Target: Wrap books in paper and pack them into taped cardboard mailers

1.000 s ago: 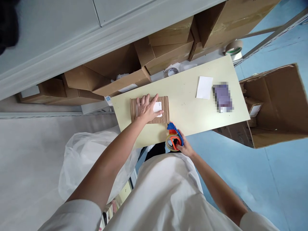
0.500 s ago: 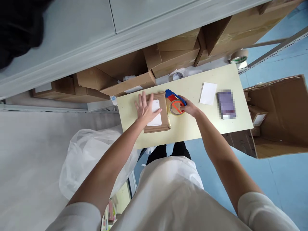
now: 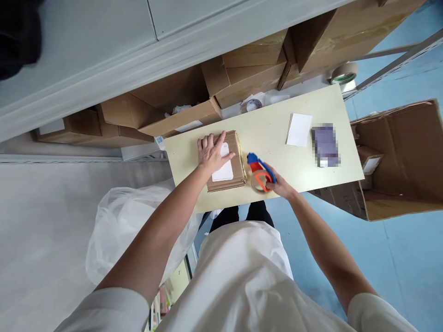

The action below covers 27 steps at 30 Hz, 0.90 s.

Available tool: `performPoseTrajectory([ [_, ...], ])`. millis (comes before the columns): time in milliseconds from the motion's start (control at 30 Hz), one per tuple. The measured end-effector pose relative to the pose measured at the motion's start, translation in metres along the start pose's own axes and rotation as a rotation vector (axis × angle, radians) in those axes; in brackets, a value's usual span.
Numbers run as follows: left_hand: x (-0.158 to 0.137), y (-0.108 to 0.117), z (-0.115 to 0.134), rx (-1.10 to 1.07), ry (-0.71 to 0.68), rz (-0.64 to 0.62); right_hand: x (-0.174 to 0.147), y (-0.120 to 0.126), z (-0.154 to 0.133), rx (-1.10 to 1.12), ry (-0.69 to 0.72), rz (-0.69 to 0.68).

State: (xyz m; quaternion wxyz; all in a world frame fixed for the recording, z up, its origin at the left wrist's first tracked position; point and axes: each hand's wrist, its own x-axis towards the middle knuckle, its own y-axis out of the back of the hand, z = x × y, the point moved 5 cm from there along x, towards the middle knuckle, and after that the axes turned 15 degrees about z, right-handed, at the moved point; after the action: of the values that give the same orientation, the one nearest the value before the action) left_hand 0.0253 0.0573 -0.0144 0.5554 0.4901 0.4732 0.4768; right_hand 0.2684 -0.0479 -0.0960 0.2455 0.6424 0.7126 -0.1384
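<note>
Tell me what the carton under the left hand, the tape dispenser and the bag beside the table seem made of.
Carton: probably corrugated cardboard; matte brown, with faint ridges and creased edges.
Tape dispenser: likely hard plastic, from its solid, bright blue and orange-red parts; finish too blurred to tell.
Bag: apparently thin plastic film; whitish, see-through and crumpled.

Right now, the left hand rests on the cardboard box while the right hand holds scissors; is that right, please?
Not quite: the head view shows the right hand holding a tape dispenser, not scissors; the left hand rests on the cardboard box.
</note>
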Motion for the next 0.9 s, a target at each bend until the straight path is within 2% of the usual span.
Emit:
performPoseTrajectory([
  [133,-0.002,0.0,0.002,0.026,0.0,0.011,-0.073,-0.013,0.05,0.043,-0.064,-0.06],
  [200,-0.002,0.0,0.003,0.035,0.022,-0.003,-0.094,-0.026,0.062,0.063,-0.06,-0.014],
  [267,-0.001,0.0,0.002,0.041,0.064,-0.003,-0.098,-0.038,0.064,0.088,-0.055,0.051],
  [333,-0.002,0.0,-0.005,0.045,0.154,0.008,-0.087,-0.045,0.057,0.12,-0.058,0.11],
  [400,-0.009,-0.002,-0.02,0.048,0.302,-0.001,-0.064,-0.041,0.042,0.14,-0.053,0.156],
  [467,-0.023,-0.005,-0.035,0.041,0.428,-0.046,-0.03,-0.03,0.018,0.132,-0.034,0.18],
  [533,-0.039,-0.006,-0.044,0.043,0.471,-0.089,0.009,-0.016,-0.01,0.101,-0.021,0.165],
  [600,-0.048,-0.004,-0.044,0.061,0.418,-0.091,0.047,-0.007,-0.038,0.091,-0.004,0.072],
  [700,-0.041,0.001,-0.026,0.041,0.193,-0.059,0.085,-0.002,-0.066,0.069,0.005,-0.115],
  [800,-0.023,0.002,-0.006,-0.024,0.021,-0.055,0.095,-0.003,-0.074,0.035,0.02,-0.191],
  [900,-0.012,0.0,-0.002,-0.027,0.028,-0.059,0.088,-0.005,-0.069,0.026,0.035,-0.167],
])
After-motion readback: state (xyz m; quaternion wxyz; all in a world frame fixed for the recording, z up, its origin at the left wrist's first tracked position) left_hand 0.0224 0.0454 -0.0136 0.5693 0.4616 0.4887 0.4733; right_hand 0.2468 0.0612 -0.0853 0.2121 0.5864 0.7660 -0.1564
